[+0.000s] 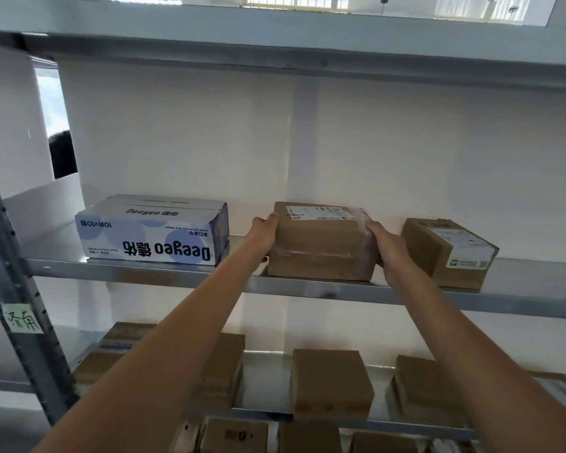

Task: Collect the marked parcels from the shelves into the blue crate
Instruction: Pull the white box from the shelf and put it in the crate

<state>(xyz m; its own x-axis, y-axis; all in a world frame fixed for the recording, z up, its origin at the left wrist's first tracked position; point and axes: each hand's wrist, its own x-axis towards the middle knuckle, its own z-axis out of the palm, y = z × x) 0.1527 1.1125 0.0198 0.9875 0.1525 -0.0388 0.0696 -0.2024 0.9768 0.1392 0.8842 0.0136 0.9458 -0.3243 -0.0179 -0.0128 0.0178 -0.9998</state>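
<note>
Cardboard parcel (321, 243), taped and labelled, sits at the front edge of the metal shelf (144, 273). Left hand (263, 235) and right hand (389, 248) clamp its ends, fingers wrapped on. Looks stiff; the glossy tape may slip, so cardboard ends suit gripping.

On the shelf (177, 273), a parcel (321, 246) sits between a wipes box (151, 230) at left and a smaller box (451, 253) at right; more boxes (332, 384) line the shelf below
</note>
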